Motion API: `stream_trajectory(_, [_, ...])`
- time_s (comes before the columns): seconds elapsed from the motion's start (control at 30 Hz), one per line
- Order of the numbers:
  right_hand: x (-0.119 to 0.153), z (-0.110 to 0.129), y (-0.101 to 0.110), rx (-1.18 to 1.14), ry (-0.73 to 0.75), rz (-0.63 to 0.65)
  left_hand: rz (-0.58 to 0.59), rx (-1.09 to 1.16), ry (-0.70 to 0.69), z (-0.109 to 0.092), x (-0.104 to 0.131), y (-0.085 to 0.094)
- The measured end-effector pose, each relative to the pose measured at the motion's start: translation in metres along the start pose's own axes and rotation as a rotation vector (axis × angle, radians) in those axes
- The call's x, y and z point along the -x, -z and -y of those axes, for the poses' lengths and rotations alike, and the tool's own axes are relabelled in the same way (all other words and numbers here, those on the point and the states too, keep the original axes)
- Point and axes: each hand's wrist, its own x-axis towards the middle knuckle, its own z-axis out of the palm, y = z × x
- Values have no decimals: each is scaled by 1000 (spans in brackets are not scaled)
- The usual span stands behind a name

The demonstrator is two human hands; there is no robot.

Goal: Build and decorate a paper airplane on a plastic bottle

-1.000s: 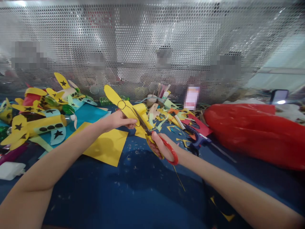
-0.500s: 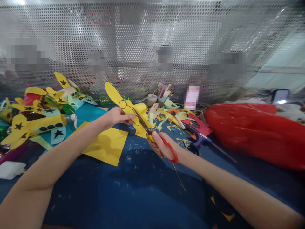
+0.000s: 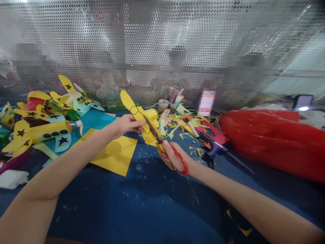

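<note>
A yellow paper piece (image 3: 128, 100) with a rounded blade shape and a small circle drawn on it hangs above the table. My left hand (image 3: 129, 124) is closed on its lower part, thumb on the near side. My right hand (image 3: 170, 155) grips red-handled scissors (image 3: 183, 163), whose blades point up and left along the paper's right side. More yellow paper sticks out behind the blades. Below my right hand dangles a thin yellow strip (image 3: 193, 191). On the table under my left forearm lies a yellow sheet (image 3: 116, 156).
Paper-covered bottle planes (image 3: 50, 132) crowd the left, near a white charger (image 3: 14, 179). Paper scraps (image 3: 177, 127) and a dark blue glue gun (image 3: 214, 149) lie right of centre. A red plastic bag (image 3: 269, 142) fills the right side. A perforated metal screen (image 3: 152, 40) stands behind.
The upper end of the yellow paper piece has shifted right and slightly down, tilting a little. Both hands keep their hold, and the scissors stay at the paper.
</note>
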Motion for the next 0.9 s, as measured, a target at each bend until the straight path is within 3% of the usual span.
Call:
stream_trajectory(0.27, [-1, 0, -3, -93, -57, -18, -41, 117, -95, 3, 1, -8])
stream_trajectory(0.5, [1, 6, 1, -98, -25, 61, -9, 17, -181, 2, 5, -10])
stream_trajectory(0.9, [4, 12, 5, -15, 33, 77, 51, -27, -137, -4, 16, -21])
